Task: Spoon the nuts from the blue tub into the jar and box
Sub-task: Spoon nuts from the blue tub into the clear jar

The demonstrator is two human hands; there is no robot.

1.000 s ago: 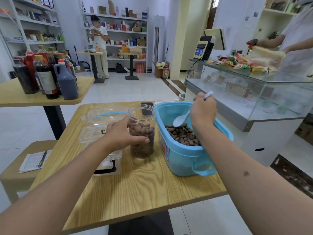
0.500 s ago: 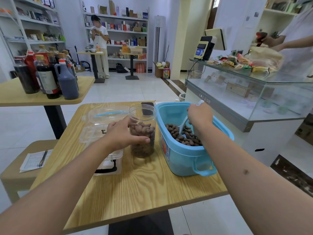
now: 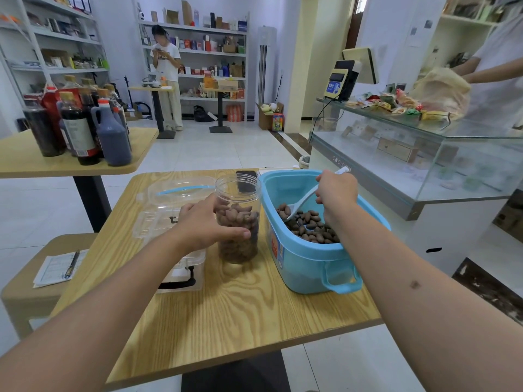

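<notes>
A blue tub [image 3: 305, 258] with brown nuts [image 3: 311, 227] in it stands on the right of the wooden table [image 3: 240, 312]. My right hand [image 3: 336, 190] grips a white spoon [image 3: 300, 203] whose bowl lies among the nuts with a few on it. Left of the tub stands a clear jar [image 3: 237, 219], more than half full of nuts. My left hand [image 3: 206, 224] holds the jar's side, thumb across its front. A clear plastic box [image 3: 169, 210] with an open lid lies behind and under my left hand.
A dark phone [image 3: 246, 181] lies behind the jar. A second table [image 3: 56, 165] at the left carries several dark bottles. A glass counter [image 3: 424, 154] runs along the right, a person behind it. A stool [image 3: 42, 278] with paper and pen sits low left.
My right hand dipped the spoon from above the tub down into the nuts and now scoops toward the tub's left side. My left hand and the jar have stayed put.
</notes>
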